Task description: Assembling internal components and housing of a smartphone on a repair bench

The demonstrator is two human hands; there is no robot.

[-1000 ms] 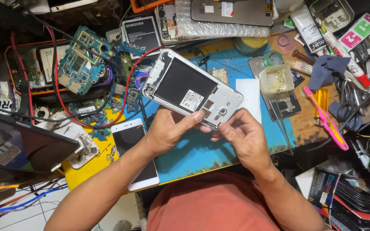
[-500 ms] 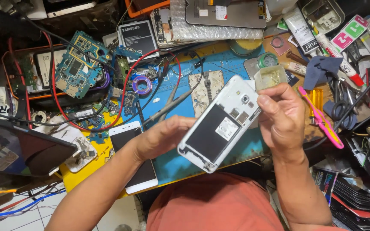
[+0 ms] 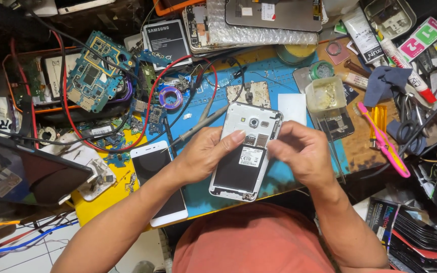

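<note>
White plastic shell, back cover off: that's the phone [image 3: 246,151] we've got face down over the blue mat [image 3: 203,194], held between both hands so the open back faces us. Our left hand [image 3: 203,154] cups the left edge, fingers curled, fingertip resting near the camera end. Our right hand [image 3: 299,154] pinches at the card slot area on the upper right edge; whether something tiny sits between those fingers, we can't tell. Just left lies a second white phone [image 3: 159,184], screen up. Further out: a blue circuit board [image 3: 93,76] tangled in red wire [image 3: 147,116], a pink toothbrush [image 3: 383,141], and a pink-and-green packet [image 3: 421,38] at top right.
</note>
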